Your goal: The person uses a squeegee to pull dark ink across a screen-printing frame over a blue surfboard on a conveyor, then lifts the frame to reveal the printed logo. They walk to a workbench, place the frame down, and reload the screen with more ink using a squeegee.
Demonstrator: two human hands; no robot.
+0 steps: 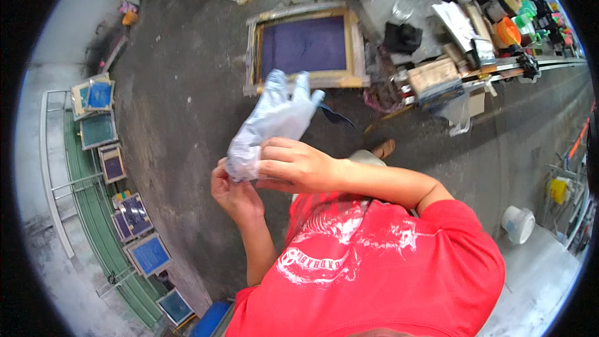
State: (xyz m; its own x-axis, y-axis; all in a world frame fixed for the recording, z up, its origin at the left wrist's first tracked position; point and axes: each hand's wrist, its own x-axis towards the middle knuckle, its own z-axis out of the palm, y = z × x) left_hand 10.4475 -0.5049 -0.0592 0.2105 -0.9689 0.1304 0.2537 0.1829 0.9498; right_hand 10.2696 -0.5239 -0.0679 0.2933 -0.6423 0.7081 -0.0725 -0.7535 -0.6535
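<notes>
Both hands hold a translucent plastic glove [274,115] in front of my red shirt. Its fingers point up and away from me. My left hand [234,195] pinches the cuff end from below. My right hand [293,165] comes in from the right and grips the same cuff edge, fingers curled over the plastic. The hands are almost touching. I cannot tell whether any fingers are inside the glove.
A wooden screen frame [359,43] with purple mesh lies on the dark floor beyond the glove. Several smaller blue-mesh frames [148,254] lean along a green rack at left. A cluttered long bench [474,31] runs at upper right. A white bucket [518,223] stands at right.
</notes>
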